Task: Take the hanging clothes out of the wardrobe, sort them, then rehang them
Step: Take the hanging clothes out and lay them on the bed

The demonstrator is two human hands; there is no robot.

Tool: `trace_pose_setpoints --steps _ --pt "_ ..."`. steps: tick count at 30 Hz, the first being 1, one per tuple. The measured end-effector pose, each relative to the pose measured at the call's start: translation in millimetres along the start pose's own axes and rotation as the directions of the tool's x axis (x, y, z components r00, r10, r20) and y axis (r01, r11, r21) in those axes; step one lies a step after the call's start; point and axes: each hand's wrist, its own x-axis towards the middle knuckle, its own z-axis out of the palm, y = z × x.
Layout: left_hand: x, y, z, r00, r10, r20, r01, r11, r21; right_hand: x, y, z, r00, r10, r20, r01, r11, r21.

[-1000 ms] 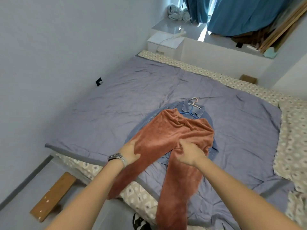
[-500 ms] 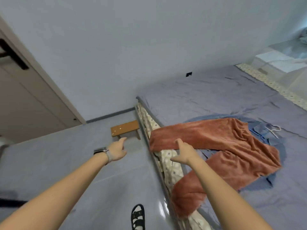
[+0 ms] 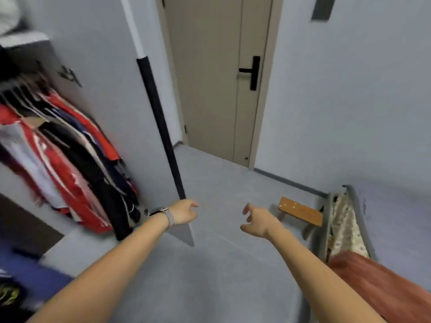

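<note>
— Where are the clothes you're after?

— The hanging clothes (image 3: 70, 159) are packed on the rail in the open wardrobe (image 3: 98, 66), at my left: red, white, navy and black garments pressed shoulder to shoulder. Both hands are out in front of me, well apart from them. My left hand (image 3: 184, 212), with the wristwatch (image 3: 163, 212), is loosely curled and holds nothing; my right hand (image 3: 258, 222) is spread, fingers relaxed, also empty.

— How will they handle?

— Soft and limp, I judge, light one by one but heavy as a bundle. Cloth would slide, so I'd grip the hangers at the hook, up by the rail.

— Any labels to read?

— White marks on the red fabric, too blurred to read. Nothing else legible. At my right a rust-coloured plush garment (image 3: 377, 283) lies over the edge of the bed (image 3: 359, 220), with a small wooden stool (image 3: 300, 210) beside it and a closed door (image 3: 210, 78) ahead.
</note>
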Motion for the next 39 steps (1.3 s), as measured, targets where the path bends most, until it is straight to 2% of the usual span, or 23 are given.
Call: trace_pose_setpoints --steps 3,6,11,15,19,23,26,30,31,33,34,36,38,39 --pt "-24 -95 -41 0.984 -0.148 -0.095 0.139 0.986 -0.097 51 -112 28 0.978 -0.199 0.069 0.201 0.979 -0.027" --pt "-44 -190 -77 0.94 -0.292 -0.178 0.246 0.939 -0.239 92 -222 57 0.925 -0.356 0.132 0.368 0.927 -0.077" --pt "-89 -318 -108 0.865 -0.456 -0.211 0.323 0.826 -0.463 140 -364 99 0.823 -0.524 0.22 0.555 0.825 -0.107" --pt "-115 -385 -141 0.751 -0.578 -0.318 0.326 0.744 -0.583 168 -459 123 0.731 -0.63 0.261 0.663 0.747 -0.052" --pt "-114 -417 -193 0.627 -0.631 -0.457 0.224 0.708 -0.669 201 -539 129 0.633 -0.758 0.16 0.762 0.646 0.042" --pt "-95 -441 -238 0.548 -0.676 -0.493 0.139 0.654 -0.743 253 -611 125 0.518 -0.856 -0.007 0.856 0.518 0.01" --pt "-76 -448 -270 0.495 -0.697 -0.519 0.112 0.644 -0.757 281 -656 116 0.513 -0.846 -0.148 0.857 0.516 0.023" --pt "-61 -460 -306 0.451 -0.728 -0.516 0.108 0.619 -0.778 312 -709 104 0.473 -0.852 -0.224 0.874 0.485 0.003" --pt "-59 -466 -312 0.415 -0.743 -0.525 0.109 0.614 -0.782 322 -721 103 0.491 -0.841 -0.227 0.866 0.5 0.022" --pt "-60 -480 -315 0.288 -0.774 -0.564 0.128 0.615 -0.778 337 -743 102 0.571 -0.8 -0.185 0.821 0.56 0.111" --pt "-64 -487 -312 0.194 -0.774 -0.603 0.15 0.631 -0.761 343 -751 104 0.608 -0.779 -0.153 0.793 0.59 0.149" --pt "-79 -502 -303 -0.057 -0.726 -0.685 0.254 0.653 -0.714 352 -761 114 0.664 -0.746 -0.057 0.741 0.645 0.188" --pt "-99 -520 -291 -0.285 -0.679 -0.677 0.35 0.583 -0.733 355 -769 126 0.736 -0.677 0.0 0.66 0.718 0.222" --pt "-110 -526 -287 -0.341 -0.69 -0.638 0.37 0.525 -0.766 354 -773 130 0.773 -0.634 0.008 0.61 0.747 0.265"
